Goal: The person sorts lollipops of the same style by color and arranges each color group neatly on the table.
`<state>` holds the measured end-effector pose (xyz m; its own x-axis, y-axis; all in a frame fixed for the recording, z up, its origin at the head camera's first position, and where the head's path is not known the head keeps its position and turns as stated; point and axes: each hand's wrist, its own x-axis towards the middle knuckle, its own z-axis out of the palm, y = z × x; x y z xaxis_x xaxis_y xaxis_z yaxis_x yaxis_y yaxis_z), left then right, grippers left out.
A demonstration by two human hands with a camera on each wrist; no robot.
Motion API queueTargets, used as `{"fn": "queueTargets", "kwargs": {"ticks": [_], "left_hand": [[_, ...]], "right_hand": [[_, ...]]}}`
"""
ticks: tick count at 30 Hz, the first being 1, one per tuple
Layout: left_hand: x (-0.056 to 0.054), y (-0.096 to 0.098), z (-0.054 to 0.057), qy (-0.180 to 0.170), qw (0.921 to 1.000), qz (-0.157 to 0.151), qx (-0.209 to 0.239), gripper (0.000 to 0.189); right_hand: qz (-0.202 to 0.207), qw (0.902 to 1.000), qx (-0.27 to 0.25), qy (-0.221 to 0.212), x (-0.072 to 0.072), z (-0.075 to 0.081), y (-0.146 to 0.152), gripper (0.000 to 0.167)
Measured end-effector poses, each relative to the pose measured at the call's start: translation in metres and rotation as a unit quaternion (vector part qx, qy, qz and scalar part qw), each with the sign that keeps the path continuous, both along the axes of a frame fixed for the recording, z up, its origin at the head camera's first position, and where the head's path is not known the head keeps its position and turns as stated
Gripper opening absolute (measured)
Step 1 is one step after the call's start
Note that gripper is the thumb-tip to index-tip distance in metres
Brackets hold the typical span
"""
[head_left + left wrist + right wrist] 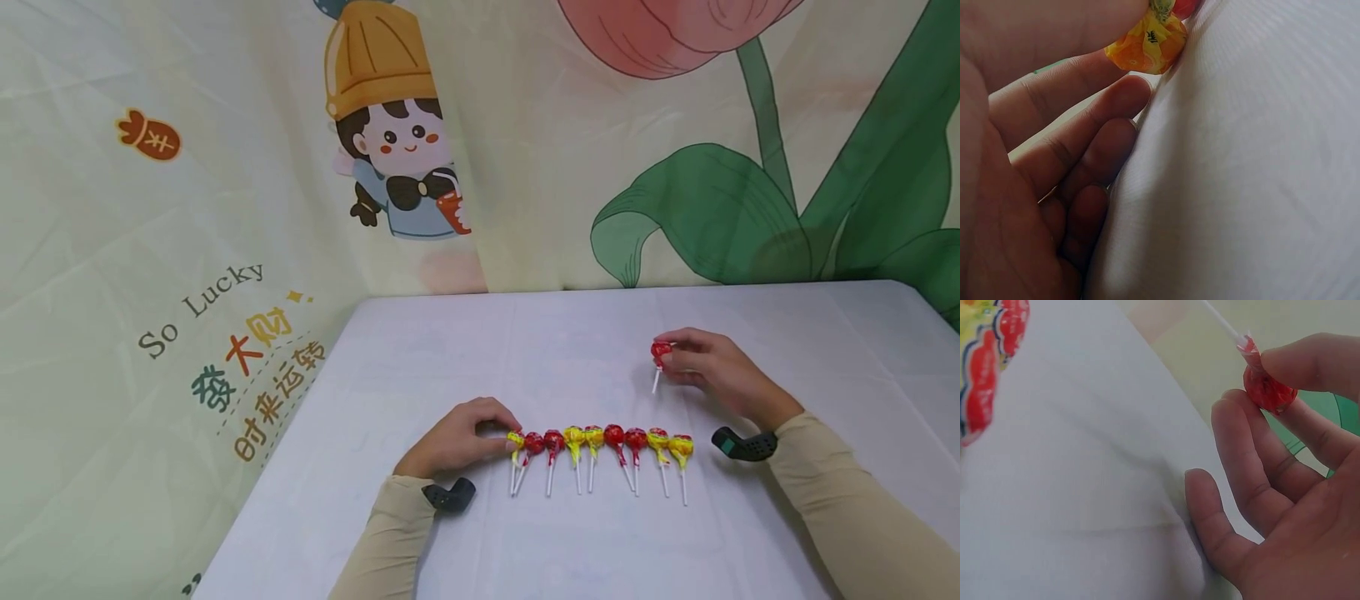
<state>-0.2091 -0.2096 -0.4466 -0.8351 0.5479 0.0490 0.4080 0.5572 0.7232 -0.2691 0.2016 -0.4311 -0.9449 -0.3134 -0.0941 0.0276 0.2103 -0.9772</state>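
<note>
A row of several wrapped lollipops, red and yellow, lies across the white table with sticks toward the person. At the row's left end, my left hand [461, 437] pinches a yellow lollipop [1147, 47] by its wrapped head between thumb and index finger, the other fingers resting along the tabletop. Beside it lies a red lollipop [533, 443]. My right hand [716, 367] holds a red lollipop [1266, 387] above the table, behind the row's right part. Thumb and index finger grip its head, while its white stick points down toward the person in the head view.
A yellow lollipop [681, 450] ends the row on the right. The white-covered table [570, 550] reaches back to a printed cloth backdrop [525, 167]. Dark wrist devices sit on both wrists. In the right wrist view, a yellow-and-red wrapper [985, 362] fills the upper left corner.
</note>
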Motion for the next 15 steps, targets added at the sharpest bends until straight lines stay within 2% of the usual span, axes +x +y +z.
{"fn": "queueTargets", "kwargs": {"ticks": [9,15], "left_hand": [[-0.001,-0.002,0.000,0.000,1.0000,-0.001,-0.007,0.019],[-0.001,-0.002,0.000,0.001,0.9999,-0.008,-0.007,0.019]], "right_hand": [[0.003,1.0000,0.002,-0.008,-0.018,-0.001,-0.012,0.051],[0.018,0.9997,0.015,-0.006,-0.025,0.000,-0.021,0.050]]}}
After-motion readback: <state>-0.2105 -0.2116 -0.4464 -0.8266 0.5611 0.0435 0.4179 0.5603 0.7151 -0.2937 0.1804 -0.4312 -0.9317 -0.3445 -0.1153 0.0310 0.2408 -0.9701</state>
